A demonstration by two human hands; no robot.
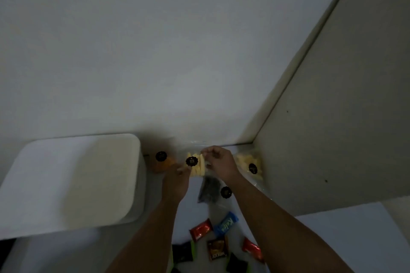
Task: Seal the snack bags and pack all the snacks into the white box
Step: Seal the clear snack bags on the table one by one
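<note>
Dimly lit, both hands pinch a clear snack bag [196,165] of pale yellow sticks near the desk's [366,239] back edge: left hand [176,180] at its lower corner, right hand [218,163] at the top. It looks light, crinkly and slippery, its contents brittle, so the top strip is the place to grip. A closed white box [73,182] sits left. One blue wrapper [226,224] reads "Kalpa"; the bag's black sticker is unreadable.
</note>
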